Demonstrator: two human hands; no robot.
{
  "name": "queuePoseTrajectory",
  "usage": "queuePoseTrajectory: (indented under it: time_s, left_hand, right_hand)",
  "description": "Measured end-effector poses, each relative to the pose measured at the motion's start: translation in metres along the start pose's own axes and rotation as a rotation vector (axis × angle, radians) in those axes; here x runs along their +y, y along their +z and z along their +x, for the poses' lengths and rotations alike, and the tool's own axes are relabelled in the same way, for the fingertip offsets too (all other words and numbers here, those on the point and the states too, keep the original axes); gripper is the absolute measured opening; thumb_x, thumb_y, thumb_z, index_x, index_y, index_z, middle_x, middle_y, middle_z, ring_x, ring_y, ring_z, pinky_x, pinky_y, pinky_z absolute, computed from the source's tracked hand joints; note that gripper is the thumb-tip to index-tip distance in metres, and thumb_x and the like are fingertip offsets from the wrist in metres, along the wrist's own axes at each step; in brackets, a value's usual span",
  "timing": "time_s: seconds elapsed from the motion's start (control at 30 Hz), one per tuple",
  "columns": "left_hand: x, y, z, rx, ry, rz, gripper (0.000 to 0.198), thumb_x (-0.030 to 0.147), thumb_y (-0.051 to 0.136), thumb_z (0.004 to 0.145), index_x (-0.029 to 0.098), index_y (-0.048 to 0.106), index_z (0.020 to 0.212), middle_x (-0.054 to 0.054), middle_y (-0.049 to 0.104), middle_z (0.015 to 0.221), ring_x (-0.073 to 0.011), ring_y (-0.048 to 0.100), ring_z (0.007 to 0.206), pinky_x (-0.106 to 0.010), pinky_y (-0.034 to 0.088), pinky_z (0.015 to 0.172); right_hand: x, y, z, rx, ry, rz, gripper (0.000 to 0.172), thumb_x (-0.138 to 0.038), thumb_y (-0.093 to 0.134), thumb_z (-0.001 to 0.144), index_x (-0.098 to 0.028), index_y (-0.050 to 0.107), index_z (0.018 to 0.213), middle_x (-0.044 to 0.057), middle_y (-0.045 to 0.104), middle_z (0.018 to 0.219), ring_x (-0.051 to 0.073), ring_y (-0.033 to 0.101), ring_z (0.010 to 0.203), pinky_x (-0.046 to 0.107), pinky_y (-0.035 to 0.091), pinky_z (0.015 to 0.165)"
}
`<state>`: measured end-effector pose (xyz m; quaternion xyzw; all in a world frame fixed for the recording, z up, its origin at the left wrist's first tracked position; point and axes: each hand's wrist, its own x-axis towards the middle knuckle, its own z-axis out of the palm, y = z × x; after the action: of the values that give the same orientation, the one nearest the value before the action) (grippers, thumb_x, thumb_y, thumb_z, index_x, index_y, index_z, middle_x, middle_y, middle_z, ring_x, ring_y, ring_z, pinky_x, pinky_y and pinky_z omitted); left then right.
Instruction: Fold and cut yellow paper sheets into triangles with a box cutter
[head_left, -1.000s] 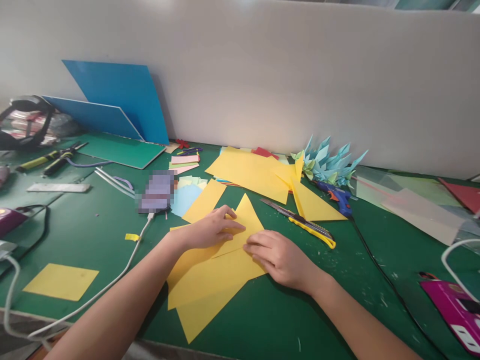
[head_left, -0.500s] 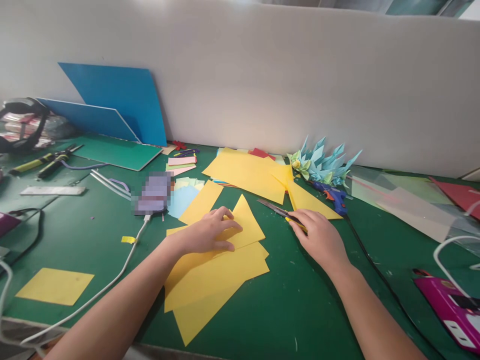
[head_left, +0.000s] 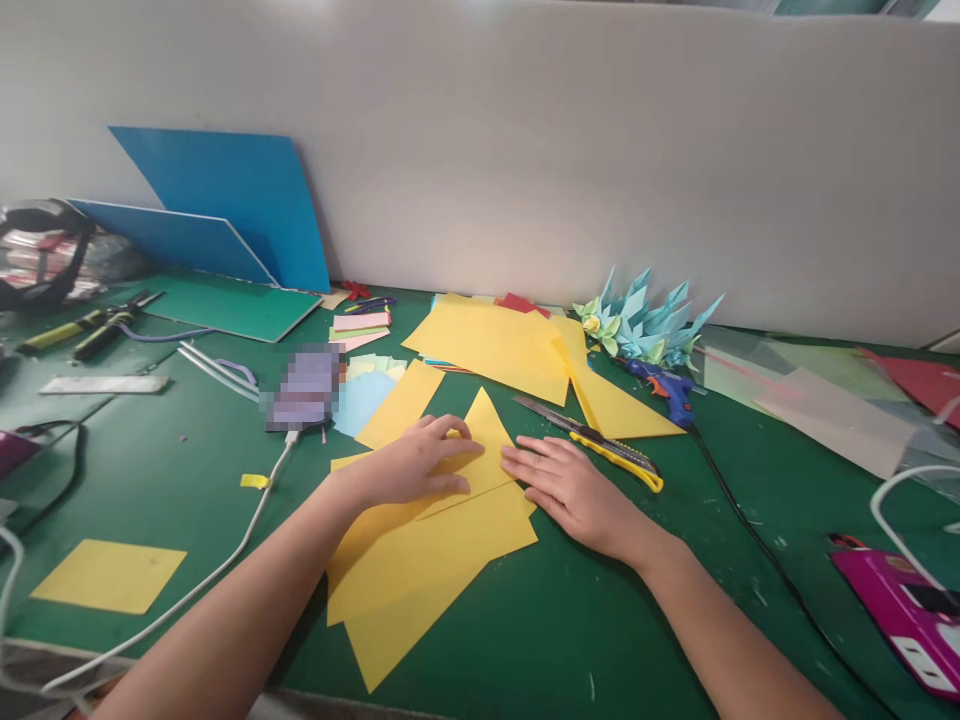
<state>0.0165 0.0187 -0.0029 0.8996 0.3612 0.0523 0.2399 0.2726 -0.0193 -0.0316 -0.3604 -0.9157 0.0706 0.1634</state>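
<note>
My left hand [head_left: 420, 462] lies flat with fingers spread on a folded yellow paper [head_left: 442, 525] in front of me, pressing its upper triangular flap. My right hand [head_left: 574, 490] rests open on the green table at the paper's right edge, fingers stretched towards the flap and holding nothing. A yellow utility knife [head_left: 615, 455] lies just beyond my right hand, next to a metal ruler [head_left: 544, 412].
More yellow sheets [head_left: 495, 345] lie behind, with folded blue-green paper shapes [head_left: 649, 325] and a blue glue gun [head_left: 667, 390]. A phone [head_left: 304, 385] with a white cable, coloured paper pieces, blue boards [head_left: 225, 200], tools at the left and a magenta box [head_left: 900, 610] surround the spot.
My right hand had reached out to the utility knife half a second ago; it has come back without it to the yellow paper's right edge. My left hand has stayed on the paper.
</note>
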Motion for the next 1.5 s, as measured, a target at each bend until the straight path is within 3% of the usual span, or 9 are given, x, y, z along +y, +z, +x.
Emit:
queuePoseTrajectory:
  time_s: [0.1, 0.33, 0.67, 0.87, 1.5]
  left_hand:
    - [-0.001, 0.001, 0.001, -0.016, -0.015, 0.008, 0.037, 0.037, 0.048, 0.090, 0.028, 0.054, 0.125, -0.007, 0.048, 0.123, -0.0252, 0.045, 0.110, -0.039, 0.040, 0.093]
    - [-0.001, 0.002, 0.001, -0.002, -0.014, 0.007, 0.038, 0.035, 0.051, 0.088, 0.029, 0.053, 0.126, -0.006, 0.049, 0.121, -0.0239, 0.047, 0.108, -0.037, 0.041, 0.092]
    - [0.002, 0.001, 0.001, -0.010, -0.033, 0.009, 0.038, 0.034, 0.051, 0.088, 0.028, 0.054, 0.125, -0.007, 0.049, 0.120, -0.0249, 0.046, 0.108, -0.039, 0.041, 0.094]
    - [0.001, 0.002, 0.001, -0.010, -0.027, 0.012, 0.038, 0.032, 0.052, 0.088, 0.028, 0.054, 0.125, -0.007, 0.049, 0.121, -0.0254, 0.046, 0.109, -0.040, 0.040, 0.094]
    - [0.002, 0.000, 0.002, -0.033, -0.038, 0.010, 0.037, 0.031, 0.053, 0.087, 0.030, 0.056, 0.124, -0.006, 0.048, 0.120, -0.0251, 0.044, 0.109, -0.039, 0.039, 0.094]
  right_hand:
    - [0.000, 0.003, 0.001, -0.059, -0.015, -0.005, 0.041, -0.019, 0.037, 0.096, -0.026, 0.046, 0.135, 0.003, 0.052, 0.136, 0.024, 0.045, 0.128, 0.049, 0.039, 0.103]
    - [0.000, 0.003, 0.000, -0.063, -0.024, -0.031, 0.041, -0.018, 0.036, 0.095, -0.022, 0.047, 0.135, 0.005, 0.053, 0.135, 0.022, 0.046, 0.128, 0.048, 0.040, 0.103]
    - [-0.007, -0.001, -0.001, 0.009, -0.043, -0.041, 0.037, -0.019, 0.039, 0.095, -0.025, 0.055, 0.128, 0.007, 0.059, 0.129, 0.024, 0.054, 0.118, 0.049, 0.046, 0.097]
    - [-0.015, -0.002, 0.002, 0.056, -0.045, -0.054, 0.033, -0.017, 0.043, 0.093, -0.019, 0.062, 0.119, 0.009, 0.064, 0.122, 0.026, 0.060, 0.106, 0.046, 0.052, 0.089]
    - [-0.019, 0.008, 0.002, 0.127, -0.055, -0.082, 0.032, -0.016, 0.040, 0.093, -0.013, 0.065, 0.113, 0.011, 0.067, 0.114, 0.025, 0.061, 0.100, 0.043, 0.056, 0.084]
